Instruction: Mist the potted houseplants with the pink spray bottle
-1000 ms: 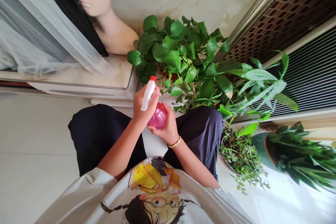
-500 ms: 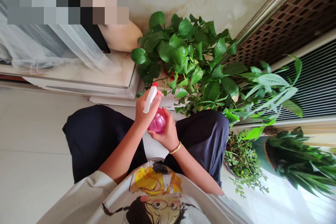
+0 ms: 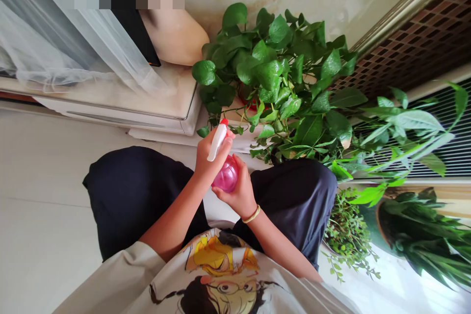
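In the head view, a spray bottle with a rounded, see-through pink body [image 3: 225,175] is between my two hands over my lap. Its white spray head [image 3: 218,142] has a red nozzle [image 3: 224,122] that points up and away from me. My left hand [image 3: 209,154] is closed around the spray head, thumb along its side. My right hand [image 3: 240,187], with a pale band at the wrist, wraps the pink body from the right. The joint between head and body is covered by my fingers. Just beyond the nozzle hang leaves of a broad-leaved potted plant [image 3: 270,76], with wet drops on them.
A white cabinet [image 3: 147,117] with a sheer curtain [image 3: 121,34] stands at the left. A tan rounded object [image 3: 176,34] sits on it. At the right are a small-leaved plant [image 3: 348,228], a spiky plant [image 3: 427,230] and a slatted panel [image 3: 456,137]. My bent knees flank my hands.
The view has shifted slightly, so the plants appear farther right and larger. Both hands keep the same hold on the spray bottle.
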Demonstrator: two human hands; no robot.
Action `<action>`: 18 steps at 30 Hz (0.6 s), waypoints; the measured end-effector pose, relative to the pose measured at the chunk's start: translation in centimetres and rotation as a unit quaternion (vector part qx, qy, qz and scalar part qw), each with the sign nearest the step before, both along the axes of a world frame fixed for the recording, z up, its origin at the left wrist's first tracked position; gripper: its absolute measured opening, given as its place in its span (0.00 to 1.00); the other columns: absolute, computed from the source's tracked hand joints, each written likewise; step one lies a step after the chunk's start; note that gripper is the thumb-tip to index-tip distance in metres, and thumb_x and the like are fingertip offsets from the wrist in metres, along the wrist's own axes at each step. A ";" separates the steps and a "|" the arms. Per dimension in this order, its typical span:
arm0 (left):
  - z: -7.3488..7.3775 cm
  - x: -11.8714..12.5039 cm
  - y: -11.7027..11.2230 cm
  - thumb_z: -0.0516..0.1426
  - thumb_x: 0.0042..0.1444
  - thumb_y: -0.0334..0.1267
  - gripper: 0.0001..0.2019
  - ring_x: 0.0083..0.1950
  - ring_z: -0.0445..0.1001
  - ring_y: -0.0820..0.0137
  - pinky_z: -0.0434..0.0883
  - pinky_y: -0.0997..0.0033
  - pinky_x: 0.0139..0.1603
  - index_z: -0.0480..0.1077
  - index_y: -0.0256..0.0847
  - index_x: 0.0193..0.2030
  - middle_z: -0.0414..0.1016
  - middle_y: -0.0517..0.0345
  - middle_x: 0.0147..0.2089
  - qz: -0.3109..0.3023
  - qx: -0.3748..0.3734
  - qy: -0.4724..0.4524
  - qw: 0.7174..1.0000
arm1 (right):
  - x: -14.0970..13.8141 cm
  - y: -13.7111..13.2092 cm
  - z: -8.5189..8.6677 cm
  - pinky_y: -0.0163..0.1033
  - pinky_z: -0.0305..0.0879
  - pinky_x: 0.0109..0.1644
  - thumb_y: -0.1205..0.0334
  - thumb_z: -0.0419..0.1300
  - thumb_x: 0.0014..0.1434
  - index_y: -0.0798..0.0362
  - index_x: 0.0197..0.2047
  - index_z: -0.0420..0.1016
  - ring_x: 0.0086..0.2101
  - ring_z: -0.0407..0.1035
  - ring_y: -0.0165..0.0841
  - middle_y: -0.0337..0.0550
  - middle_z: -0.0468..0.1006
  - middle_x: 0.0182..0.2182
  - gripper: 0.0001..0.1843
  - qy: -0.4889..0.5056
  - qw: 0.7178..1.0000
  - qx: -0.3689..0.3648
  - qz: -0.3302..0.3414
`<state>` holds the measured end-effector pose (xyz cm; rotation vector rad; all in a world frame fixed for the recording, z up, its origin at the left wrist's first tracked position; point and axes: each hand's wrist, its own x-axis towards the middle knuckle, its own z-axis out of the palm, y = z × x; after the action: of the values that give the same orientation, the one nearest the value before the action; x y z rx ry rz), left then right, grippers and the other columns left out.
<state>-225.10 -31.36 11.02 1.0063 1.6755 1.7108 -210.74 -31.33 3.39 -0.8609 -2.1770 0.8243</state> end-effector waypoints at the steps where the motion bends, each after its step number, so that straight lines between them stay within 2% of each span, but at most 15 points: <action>1: -0.1 -0.1 0.0 0.59 0.62 0.46 0.10 0.48 0.80 0.64 0.75 0.65 0.49 0.74 0.41 0.41 0.81 0.52 0.43 0.002 -0.001 0.002 1.000 | 0.0 0.0 0.0 0.61 0.74 0.56 0.34 0.68 0.51 0.52 0.71 0.49 0.58 0.71 0.53 0.63 0.70 0.60 0.55 0.000 1.000 -0.004 0.001; 18: -0.9 -0.3 -0.1 0.59 0.61 0.45 0.09 0.48 0.80 0.64 0.75 0.66 0.48 0.74 0.42 0.41 0.81 0.52 0.43 0.007 -0.006 0.009 1.000 | -0.1 -0.3 -0.4 0.61 0.74 0.57 0.36 0.69 0.50 0.51 0.71 0.50 0.57 0.72 0.53 0.62 0.70 0.59 0.55 -0.009 1.000 -0.027 0.001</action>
<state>-225.41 -31.44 10.09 1.0103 1.7067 1.7042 -210.82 -31.67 3.03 -0.8973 -2.1803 0.8824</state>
